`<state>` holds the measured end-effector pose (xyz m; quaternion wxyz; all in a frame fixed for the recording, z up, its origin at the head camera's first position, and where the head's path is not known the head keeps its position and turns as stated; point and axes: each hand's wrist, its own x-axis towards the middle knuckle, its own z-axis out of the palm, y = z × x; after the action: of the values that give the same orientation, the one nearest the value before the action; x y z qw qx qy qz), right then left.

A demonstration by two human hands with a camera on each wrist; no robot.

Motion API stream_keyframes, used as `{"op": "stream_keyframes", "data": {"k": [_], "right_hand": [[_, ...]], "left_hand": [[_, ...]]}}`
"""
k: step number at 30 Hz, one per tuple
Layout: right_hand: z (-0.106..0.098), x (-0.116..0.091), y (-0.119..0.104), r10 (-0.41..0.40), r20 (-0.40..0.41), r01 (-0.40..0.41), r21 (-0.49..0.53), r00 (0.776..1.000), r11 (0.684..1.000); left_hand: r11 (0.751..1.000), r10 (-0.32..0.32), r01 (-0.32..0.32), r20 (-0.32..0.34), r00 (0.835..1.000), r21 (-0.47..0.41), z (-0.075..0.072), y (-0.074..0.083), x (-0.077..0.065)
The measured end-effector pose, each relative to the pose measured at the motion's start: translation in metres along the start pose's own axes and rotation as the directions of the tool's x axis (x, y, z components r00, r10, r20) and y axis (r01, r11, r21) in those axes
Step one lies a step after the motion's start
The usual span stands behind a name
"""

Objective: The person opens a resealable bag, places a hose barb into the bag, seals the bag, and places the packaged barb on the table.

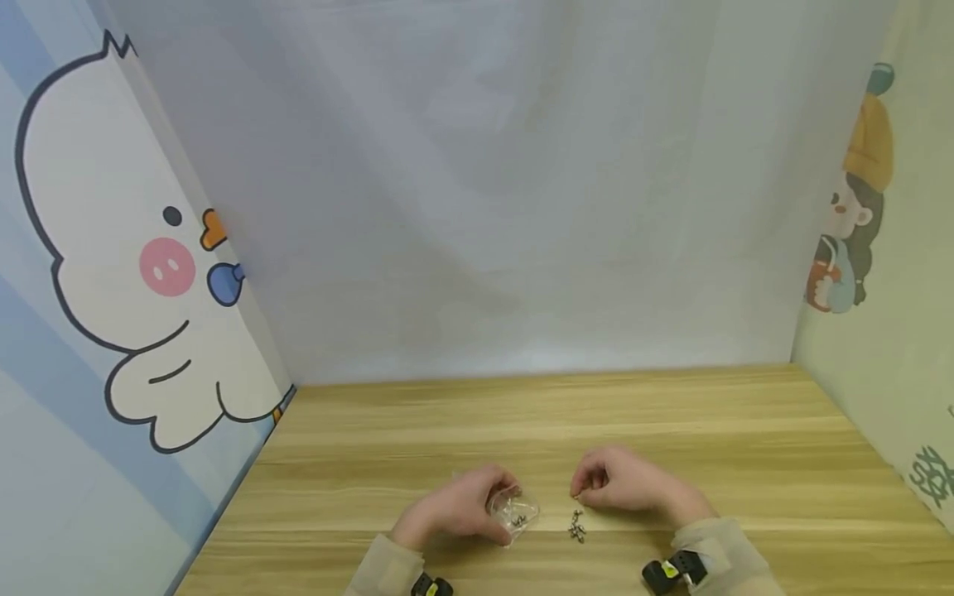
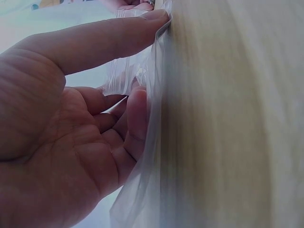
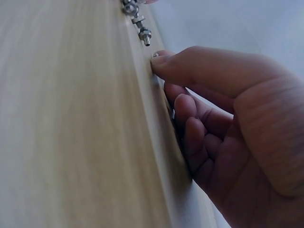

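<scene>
In the head view my left hand (image 1: 464, 502) curls round a clear, crinkled plastic bag (image 1: 527, 505) on the table. A few small metal pieces (image 1: 519, 521) show through the plastic. The left wrist view has the thumb (image 2: 109, 40) pressed on the bag's edge and the fingers bent behind the film. To the right, my right hand (image 1: 626, 484) is low over the wood, pinching a tiny metal piece (image 3: 155, 55) between thumb and forefinger; most of it is hidden. Just in front of those fingertips lies a small pile of shiny metal fittings (image 1: 577, 528).
The wood-grain table (image 1: 358, 447) reaches back to a pale grey curtain (image 1: 507, 207). Printed panels with cartoon figures stand on both sides, a white bird (image 1: 104, 207) on the left one. Each wrist carries a small black camera (image 1: 671, 571).
</scene>
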<state>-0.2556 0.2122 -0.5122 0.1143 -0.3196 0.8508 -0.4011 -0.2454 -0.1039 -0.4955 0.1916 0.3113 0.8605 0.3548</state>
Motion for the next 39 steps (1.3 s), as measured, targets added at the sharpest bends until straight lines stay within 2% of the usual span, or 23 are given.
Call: {"op": "stream_keyframes", "data": {"k": [28, 35, 39], "right_hand": [[-0.0004, -0.0005, -0.0010, -0.023, -0.002, 0.023, -0.036, 1.000, 0.999], [-0.0012, 0.0005, -0.0039, 0.018, 0.013, -0.018, 0.024, 1.000, 1.000], [-0.0013, 0.0021, -0.0078, 0.022, 0.015, -0.022, 0.010, 1.000, 1.000]], "left_hand": [[1.000, 0.002, -0.002, 0.002, 1.000, 0.019, 0.0005, -0.0031, 0.0010], [1.000, -0.003, 0.003, 0.007, 1.000, 0.011, 0.0002, -0.0027, 0.0015], [1.000, -0.002, 0.002, 0.008, 1.000, 0.018, -0.0003, -0.0027, 0.0016]]}}
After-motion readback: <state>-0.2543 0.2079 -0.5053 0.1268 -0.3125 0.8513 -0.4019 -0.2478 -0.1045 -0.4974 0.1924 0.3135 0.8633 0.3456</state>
